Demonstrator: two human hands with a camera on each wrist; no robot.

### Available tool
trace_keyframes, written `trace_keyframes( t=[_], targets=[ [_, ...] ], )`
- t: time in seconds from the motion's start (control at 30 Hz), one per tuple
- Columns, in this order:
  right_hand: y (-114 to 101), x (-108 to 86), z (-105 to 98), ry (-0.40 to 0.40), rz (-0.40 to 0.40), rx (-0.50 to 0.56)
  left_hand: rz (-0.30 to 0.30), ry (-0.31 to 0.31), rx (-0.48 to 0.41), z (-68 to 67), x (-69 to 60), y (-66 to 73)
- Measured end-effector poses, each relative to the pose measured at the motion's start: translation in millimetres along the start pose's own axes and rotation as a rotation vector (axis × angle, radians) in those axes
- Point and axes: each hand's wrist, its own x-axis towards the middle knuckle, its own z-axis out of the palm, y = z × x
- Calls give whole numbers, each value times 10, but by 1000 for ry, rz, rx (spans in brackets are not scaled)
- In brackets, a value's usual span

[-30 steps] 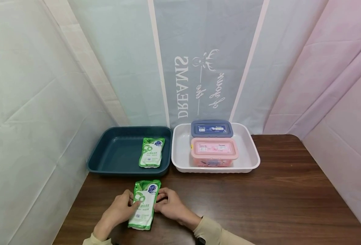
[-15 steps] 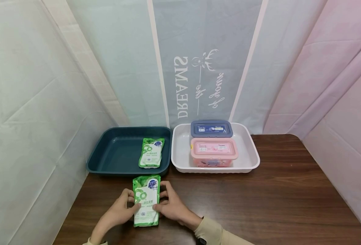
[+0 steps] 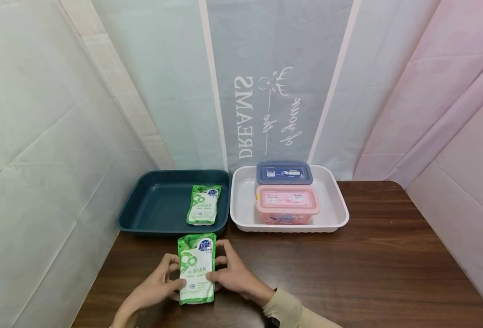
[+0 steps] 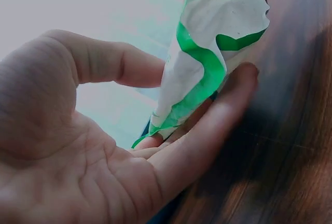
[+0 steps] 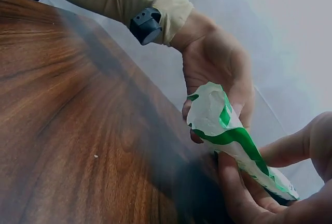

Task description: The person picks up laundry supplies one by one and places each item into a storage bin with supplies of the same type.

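In the head view a green-and-white refill pouch (image 3: 197,273) is held between both hands, its printed face up. My left hand (image 3: 157,284) grips its left edge, thumb on the front and fingers behind. My right hand (image 3: 237,273) grips the right edge the same way. The left wrist view shows the pouch's creased bottom end (image 4: 223,22) between thumb and fingers, off the wood. A similar pouch (image 3: 203,207) lies in the right part of a dark teal tray (image 3: 143,228), just beyond the held one.
Beside the teal tray stands a white tray (image 3: 336,209). It holds a pink lidded box (image 3: 287,205) and a blue-lidded box (image 3: 284,173). Both trays stand at the back of the brown wooden table (image 3: 348,273), near hanging curtains (image 3: 274,82).
The held pouch has turned from a slant to nearly straight and moved slightly away from me, toward the teal tray. My right thumb has come onto its front. The trays have not moved.
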Motion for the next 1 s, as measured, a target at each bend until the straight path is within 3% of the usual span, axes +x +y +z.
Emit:
trace_keyframes(
  t=[0.1, 0.5, 0.67, 0.87, 1.0],
  targets=[
    [7, -13, 8, -7, -4, -6, -7, -3, -9, 43, -55, 69],
    [12, -47, 52, -38, -3, -15, 31, -53, -24, -19, -127, 55],
    [-18, -61, 67, -49, -10, 0, 40, -49, -33, -48, -150, 61],
    [-59, -55, 81, -53, -44, -2, 92, -41, -40, -99, -161, 98],
    [-85, -39, 91, -52, -63, -27, 88, -18, -46, -132, -166, 140]
  ],
)
